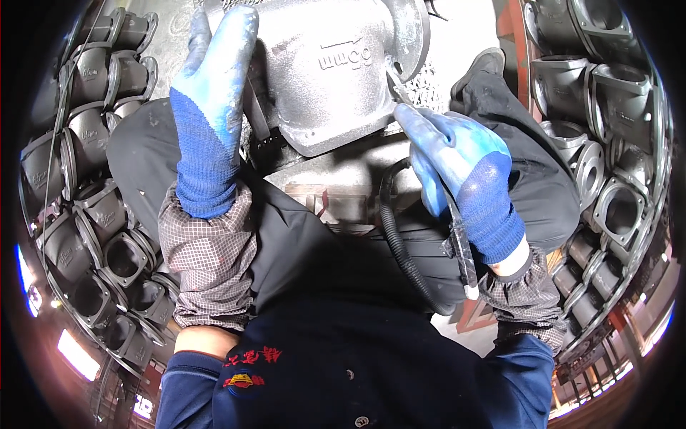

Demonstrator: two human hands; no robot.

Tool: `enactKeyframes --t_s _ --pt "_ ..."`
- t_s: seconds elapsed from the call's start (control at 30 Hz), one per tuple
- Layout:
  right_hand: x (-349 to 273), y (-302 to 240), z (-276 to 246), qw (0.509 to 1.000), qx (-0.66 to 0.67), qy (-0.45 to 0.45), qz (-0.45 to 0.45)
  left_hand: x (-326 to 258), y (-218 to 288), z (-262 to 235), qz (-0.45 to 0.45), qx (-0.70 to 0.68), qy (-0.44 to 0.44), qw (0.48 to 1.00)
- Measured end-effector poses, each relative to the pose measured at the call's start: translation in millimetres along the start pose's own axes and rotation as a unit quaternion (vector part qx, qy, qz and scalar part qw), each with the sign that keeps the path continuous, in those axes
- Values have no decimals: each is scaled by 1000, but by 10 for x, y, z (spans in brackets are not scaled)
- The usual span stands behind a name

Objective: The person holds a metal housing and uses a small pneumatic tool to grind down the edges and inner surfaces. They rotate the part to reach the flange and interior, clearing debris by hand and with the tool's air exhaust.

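A silvery cast-metal pipe fitting point(321, 86) with raised lettering and a round flange on its right stands before me. My left hand point(223, 57), in a blue coated glove, is beside the fitting's left side. Its fingers are stretched out with a gap between them, and it holds nothing I can see; whether it touches the metal, I cannot tell. Wrapped round a long, thin metal scraper-like tool point(461, 250) is my gloved right hand point(450, 143). The tool's pointed tip meets the casting near the flange, while its pale rear end sticks out below my wrist.
A black corrugated hose point(391, 229) curves beneath my right hand, between my legs. Grey flanged castings point(89, 136) are stacked on the left, and more castings point(622, 100) stand on the right. A reddish metal post point(513, 43) rises beyond my right foot.
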State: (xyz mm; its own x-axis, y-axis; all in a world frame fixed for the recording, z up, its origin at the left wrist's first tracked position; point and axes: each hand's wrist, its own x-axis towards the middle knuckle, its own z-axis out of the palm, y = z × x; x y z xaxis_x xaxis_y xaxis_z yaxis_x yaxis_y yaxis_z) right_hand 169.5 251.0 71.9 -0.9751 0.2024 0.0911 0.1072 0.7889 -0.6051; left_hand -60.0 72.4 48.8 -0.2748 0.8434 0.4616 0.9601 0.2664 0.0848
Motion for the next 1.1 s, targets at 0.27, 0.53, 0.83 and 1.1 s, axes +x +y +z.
enactKeyframes --t_s 0.27,0.53,0.83,1.1 --pt "21 -23 112 971 -231 -65 -15 9 62 -18 -32 -44 -21 998" --pt "61 -44 157 960 -250 -129 2 -23 77 10 -69 -82 -14 994" --pt "138 -130 56 970 -206 -116 47 0 72 1 -70 -62 -29 995" --pt "148 103 -16 997 59 44 9 -13 70 12 -41 -56 -6 998"
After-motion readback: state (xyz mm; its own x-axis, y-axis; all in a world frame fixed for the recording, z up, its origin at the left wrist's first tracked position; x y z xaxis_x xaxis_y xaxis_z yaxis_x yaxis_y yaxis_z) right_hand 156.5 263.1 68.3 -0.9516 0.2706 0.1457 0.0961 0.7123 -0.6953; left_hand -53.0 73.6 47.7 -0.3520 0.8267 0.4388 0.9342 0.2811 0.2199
